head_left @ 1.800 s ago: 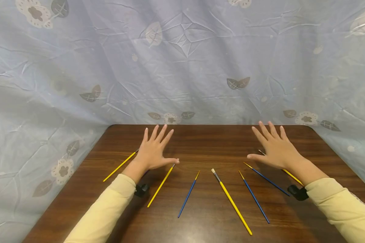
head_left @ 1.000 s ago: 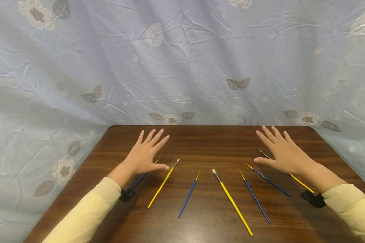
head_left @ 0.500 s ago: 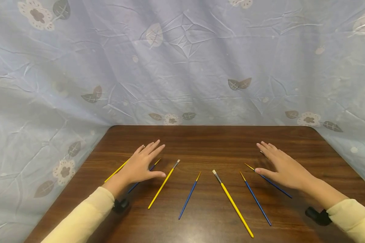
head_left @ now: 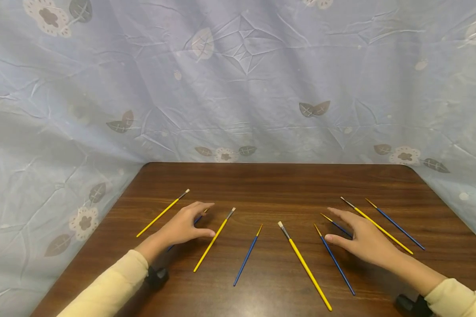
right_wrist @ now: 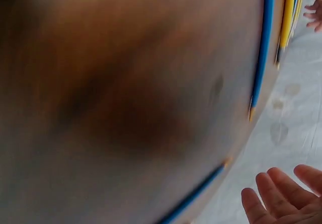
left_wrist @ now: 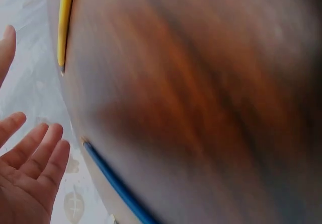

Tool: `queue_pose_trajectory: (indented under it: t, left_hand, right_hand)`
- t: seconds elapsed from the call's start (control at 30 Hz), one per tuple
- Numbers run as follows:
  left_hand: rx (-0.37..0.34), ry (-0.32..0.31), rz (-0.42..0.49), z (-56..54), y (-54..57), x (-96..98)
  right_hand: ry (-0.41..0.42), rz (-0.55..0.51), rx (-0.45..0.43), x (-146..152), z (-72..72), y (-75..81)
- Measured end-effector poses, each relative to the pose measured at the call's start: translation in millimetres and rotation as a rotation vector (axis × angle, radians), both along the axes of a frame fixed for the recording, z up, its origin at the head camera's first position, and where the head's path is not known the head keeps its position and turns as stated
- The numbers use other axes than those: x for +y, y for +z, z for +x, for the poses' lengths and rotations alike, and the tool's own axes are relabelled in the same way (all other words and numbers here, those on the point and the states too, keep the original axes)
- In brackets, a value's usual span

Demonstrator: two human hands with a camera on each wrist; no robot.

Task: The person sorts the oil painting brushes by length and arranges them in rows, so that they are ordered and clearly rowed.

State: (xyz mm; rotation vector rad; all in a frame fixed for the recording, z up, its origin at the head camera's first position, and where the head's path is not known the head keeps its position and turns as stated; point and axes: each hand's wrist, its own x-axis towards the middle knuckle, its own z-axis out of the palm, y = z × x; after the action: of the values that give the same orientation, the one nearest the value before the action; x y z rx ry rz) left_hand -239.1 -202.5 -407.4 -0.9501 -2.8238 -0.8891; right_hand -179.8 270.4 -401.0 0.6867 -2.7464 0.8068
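Observation:
In the head view my left hand (head_left: pixel 182 228) hovers palm down with relaxed fingers over a blue paintbrush (head_left: pixel 201 216), hiding its middle. Its thumb overlaps a yellow paintbrush (head_left: pixel 211 244) just to the right. My right hand (head_left: pixel 366 237) is held likewise over another blue paintbrush (head_left: pixel 336 225), covering the handle's lower part; a further blue paintbrush (head_left: pixel 334 259) lies by its thumb. Both hands are empty. The left wrist view shows spread fingers above a blue brush (left_wrist: pixel 118 186); in the right wrist view, fingers (right_wrist: pixel 276 196) reach out beside a blue brush (right_wrist: pixel 196 191).
More paintbrushes lie fanned on the brown wooden table (head_left: pixel 269 189): yellow at far left (head_left: pixel 158 216), blue (head_left: pixel 247 257) and thick yellow (head_left: pixel 304 266) in the middle, yellow (head_left: pixel 384 231) and blue (head_left: pixel 396 225) at right. A patterned grey curtain (head_left: pixel 242 97) hangs behind.
Both hands, earlier raised with spread fingers, have come down and back toward the person, their fingers drawing closer together. The brushes stay in place; the far-right ones have come into full view.

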Motion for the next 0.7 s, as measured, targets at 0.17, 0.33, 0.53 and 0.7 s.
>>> queue_pose_trajectory:
  t: [0.17, 0.33, 0.53, 0.7]
  left_hand:
    - [-0.07, -0.021, 0.068, -1.8, -2.8, 3.0]
    - [-0.171, -0.024, 0.149, -2.0, -4.4, 6.0]
    - [-0.312, -0.007, 0.214, -1.6, -7.4, 9.4]
    - [-0.371, 0.005, 0.227, -0.7, -8.5, 13.4]
  right_hand:
    - [-0.009, -0.049, -0.021, -13.4, 7.3, -5.4]
    - [0.004, -0.149, -0.111, -23.9, 13.5, -6.0]
    - [0.067, -0.254, -0.301, -34.1, 19.4, -8.6]
    - [0.11, -0.285, -0.399, -44.9, 23.2, -10.7]
